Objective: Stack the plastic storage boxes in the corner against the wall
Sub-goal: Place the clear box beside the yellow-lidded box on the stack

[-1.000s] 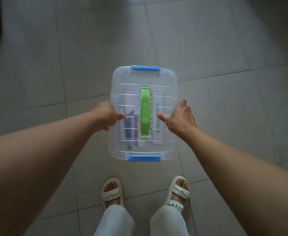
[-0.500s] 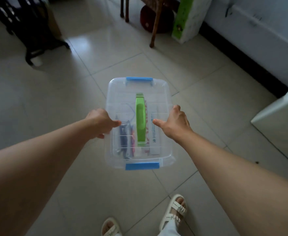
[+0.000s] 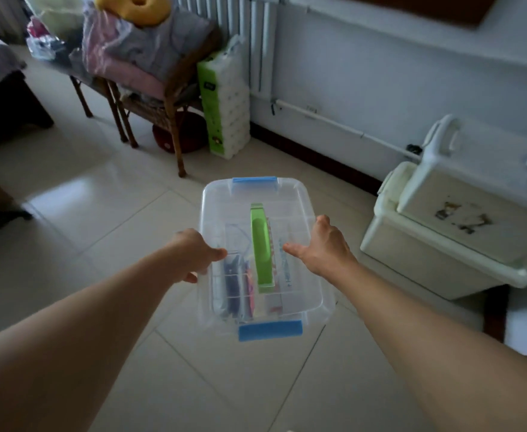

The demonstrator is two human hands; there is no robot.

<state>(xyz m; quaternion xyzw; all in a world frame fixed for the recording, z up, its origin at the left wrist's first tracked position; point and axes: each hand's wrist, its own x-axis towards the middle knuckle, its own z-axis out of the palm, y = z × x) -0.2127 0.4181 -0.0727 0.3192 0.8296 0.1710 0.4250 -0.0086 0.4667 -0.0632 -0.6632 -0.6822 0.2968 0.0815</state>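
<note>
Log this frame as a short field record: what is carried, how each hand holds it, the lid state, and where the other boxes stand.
carried item: clear storage box, off the floor
lid: on, green handle lying flat, blue latches at near and far ends
left hand: grips the box's left side, thumb on the lid
right hand: grips the right side, thumb on the lid
contents: small items, not identifiable
other boxes: white box stack to the right, by the wall
floor: pale tiles

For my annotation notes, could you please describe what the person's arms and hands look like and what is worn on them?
Both forearms are bare with no sleeves in view. The left hand and right hand wear no gloves, and no rings, watch or bracelet show.
</note>
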